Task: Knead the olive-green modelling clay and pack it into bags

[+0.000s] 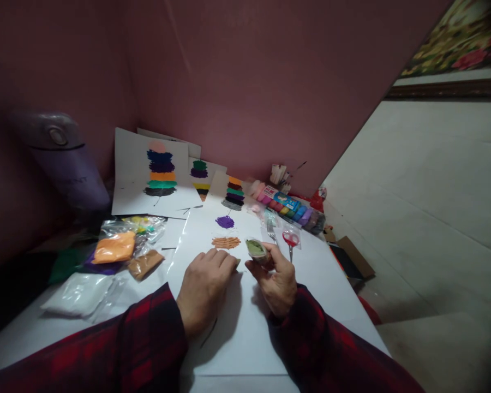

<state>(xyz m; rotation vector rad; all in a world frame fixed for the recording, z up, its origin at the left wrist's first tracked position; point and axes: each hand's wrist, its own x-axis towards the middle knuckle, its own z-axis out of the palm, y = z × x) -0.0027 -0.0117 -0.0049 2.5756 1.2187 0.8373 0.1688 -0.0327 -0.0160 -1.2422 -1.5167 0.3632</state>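
Observation:
My right hand pinches a small container of green clay, tilted so that the clay shows. Beside it, my left hand is closed low over the white sheet. A tiny olive-coloured bit shows by its fingertips, too small to make out. Just beyond the hands, the sheet bears a ridged orange-brown clay patch with a purple clay patch above it. A fork and red-handled scissors lie to the right of the patches.
Bags of orange clay, brown clay and white clay lie left. A purple bottle stands behind them. Picture cards lean against the wall. A pack of coloured clay sits at the back right.

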